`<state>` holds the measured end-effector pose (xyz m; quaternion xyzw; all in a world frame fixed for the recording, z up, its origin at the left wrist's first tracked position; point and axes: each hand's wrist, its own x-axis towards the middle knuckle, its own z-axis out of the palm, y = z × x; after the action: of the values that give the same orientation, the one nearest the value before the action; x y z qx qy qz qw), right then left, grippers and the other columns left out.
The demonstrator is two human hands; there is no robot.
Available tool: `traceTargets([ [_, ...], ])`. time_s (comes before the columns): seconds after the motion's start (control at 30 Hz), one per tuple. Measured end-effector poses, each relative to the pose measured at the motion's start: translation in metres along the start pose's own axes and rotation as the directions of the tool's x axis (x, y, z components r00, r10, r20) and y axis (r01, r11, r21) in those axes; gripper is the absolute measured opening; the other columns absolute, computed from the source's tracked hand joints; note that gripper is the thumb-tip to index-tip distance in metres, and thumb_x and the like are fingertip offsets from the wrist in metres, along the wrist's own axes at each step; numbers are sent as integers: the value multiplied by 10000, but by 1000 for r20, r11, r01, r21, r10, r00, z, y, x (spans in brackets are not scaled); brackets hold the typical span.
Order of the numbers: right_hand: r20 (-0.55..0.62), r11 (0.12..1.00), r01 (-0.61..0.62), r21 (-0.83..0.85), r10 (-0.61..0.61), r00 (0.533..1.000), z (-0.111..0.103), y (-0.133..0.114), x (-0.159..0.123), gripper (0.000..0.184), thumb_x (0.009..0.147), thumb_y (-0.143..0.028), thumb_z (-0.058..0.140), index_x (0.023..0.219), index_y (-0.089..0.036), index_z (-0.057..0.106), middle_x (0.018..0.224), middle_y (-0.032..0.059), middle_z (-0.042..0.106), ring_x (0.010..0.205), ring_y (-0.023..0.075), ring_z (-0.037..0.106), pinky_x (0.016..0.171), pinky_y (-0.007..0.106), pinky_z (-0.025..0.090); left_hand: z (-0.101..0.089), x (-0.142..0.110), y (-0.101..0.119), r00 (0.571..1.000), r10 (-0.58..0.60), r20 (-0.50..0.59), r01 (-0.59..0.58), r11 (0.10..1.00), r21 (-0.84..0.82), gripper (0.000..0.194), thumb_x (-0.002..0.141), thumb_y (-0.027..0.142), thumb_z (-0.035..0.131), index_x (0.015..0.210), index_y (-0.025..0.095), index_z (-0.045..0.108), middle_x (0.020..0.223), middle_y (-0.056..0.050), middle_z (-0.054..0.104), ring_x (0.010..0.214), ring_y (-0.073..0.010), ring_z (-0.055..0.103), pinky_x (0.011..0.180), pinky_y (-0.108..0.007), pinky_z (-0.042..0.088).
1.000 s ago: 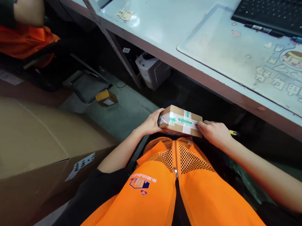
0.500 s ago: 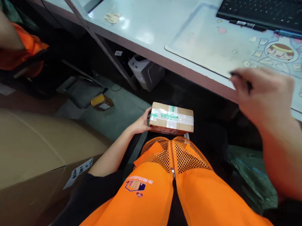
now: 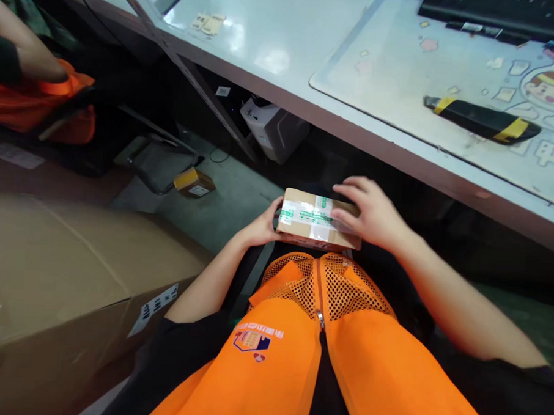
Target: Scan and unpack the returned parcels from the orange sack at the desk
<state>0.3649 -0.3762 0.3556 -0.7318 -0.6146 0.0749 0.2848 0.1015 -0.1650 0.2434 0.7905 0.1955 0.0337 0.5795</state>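
A small cardboard box (image 3: pixel 299 227), sealed with white and green printed tape, sits on my lap below the desk edge. My left hand (image 3: pixel 263 225) grips its left end, thumb on the near side and fingers behind. Over the right end of the box, my right hand (image 3: pixel 371 214) has its fingers spread and holds nothing; whether the fingertips touch the box I cannot tell. On the desk mat lies a black utility knife (image 3: pixel 480 120) with yellow bands, apart from both hands.
A white desk (image 3: pixel 261 32) spans the top, with a keyboard (image 3: pixel 510 13) and marker pen (image 3: pixel 475 29). A large carton (image 3: pixel 49 265) stands at my left. Under the desk is a grey-white machine (image 3: pixel 273 131); a small yellow-brown box (image 3: pixel 194 182) is farther left, near another person's orange vest (image 3: pixel 70 113).
My right hand has come down from the desk edge to the box, leaving the black utility knife on the mat. My left hand keeps its hold on the box.
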Motion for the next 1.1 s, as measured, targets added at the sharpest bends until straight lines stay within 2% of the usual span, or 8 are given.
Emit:
traceTargets([
  [0.13, 130, 978, -156, 139, 138, 982, 57, 1, -20, 471, 1025, -423, 649, 1432, -187, 678, 1308, 151, 689, 1178, 331, 645, 1025, 525, 520, -14, -19, 40, 996, 85, -29, -70, 933, 353, 1174, 760, 643, 903, 1663, 166, 324, 1697, -243, 379, 1573, -427, 395, 1296, -612, 358],
  [0.23, 88, 979, -154, 133, 143, 986, 66, 4, -21, 468, 1037, -434, 639, 1432, -186, 679, 1283, 145, 693, 1152, 330, 637, 997, 509, 507, -4, -38, 90, 934, 312, -174, -140, 768, 625, 862, 881, 590, 828, 1569, 198, 489, 1591, -189, 534, 1510, -371, 482, 1276, -569, 389],
  [0.3, 99, 986, -135, 102, 125, 987, 64, 3, -17, 469, 1044, -434, 632, 1431, -174, 679, 1270, 148, 696, 1131, 328, 638, 988, 496, 511, 16, -41, 111, 904, 416, -94, -229, 659, 716, 621, 956, 535, 768, 1448, 194, 606, 1452, -153, 659, 1400, -327, 587, 1216, -510, 444],
  [0.37, 126, 992, -114, 51, 107, 986, 60, 1, -14, 480, 1054, -430, 617, 1435, -145, 674, 1263, 158, 701, 1125, 327, 642, 992, 474, 523, 39, -35, 115, 881, 472, -15, -296, 575, 763, 501, 996, 509, 729, 1361, 170, 672, 1358, -136, 726, 1313, -303, 653, 1140, -462, 476],
  [0.53, 238, 982, -36, -184, 80, 968, 52, 0, -9, 504, 1095, -413, 536, 1478, -100, 636, 1293, 188, 714, 1091, 330, 679, 967, 434, 548, 70, -13, 86, 770, 627, -115, -268, 482, 834, 301, 1038, 429, 705, 1205, 186, 762, 1165, -53, 823, 1164, -240, 741, 1021, -410, 456],
  [0.77, 333, 957, 75, -280, 24, 943, 41, 3, 3, 519, 1146, -405, 373, 1430, -67, 646, 1299, 243, 726, 1121, 320, 711, 891, 367, 537, 65, -5, 93, 900, 431, -60, -224, 578, 785, 361, 1088, 484, 595, 1205, 204, 790, 1174, -63, 825, 1178, -259, 738, 1019, -434, 458],
  [0.97, 260, 861, -315, -400, 436, 862, 30, 44, 38, 484, 1131, -412, 356, 1160, -121, 742, 973, 224, 771, 877, 340, 727, 742, 371, 445, 76, -28, 96, 946, 323, -42, -192, 656, 730, 330, 1071, 472, 615, 1250, 249, 780, 1239, -71, 805, 1250, -291, 703, 1086, -496, 466],
  [1.1, 351, 900, -417, -126, 434, 830, 48, 60, 40, 465, 1109, -452, 440, 937, -172, 769, 992, 150, 774, 903, 273, 696, 775, 343, 426, 61, -37, 115, 942, 336, 22, -244, 637, 732, 293, 1051, 453, 650, 1190, 216, 752, 1247, -95, 771, 1242, -290, 664, 1119, -498, 471],
])
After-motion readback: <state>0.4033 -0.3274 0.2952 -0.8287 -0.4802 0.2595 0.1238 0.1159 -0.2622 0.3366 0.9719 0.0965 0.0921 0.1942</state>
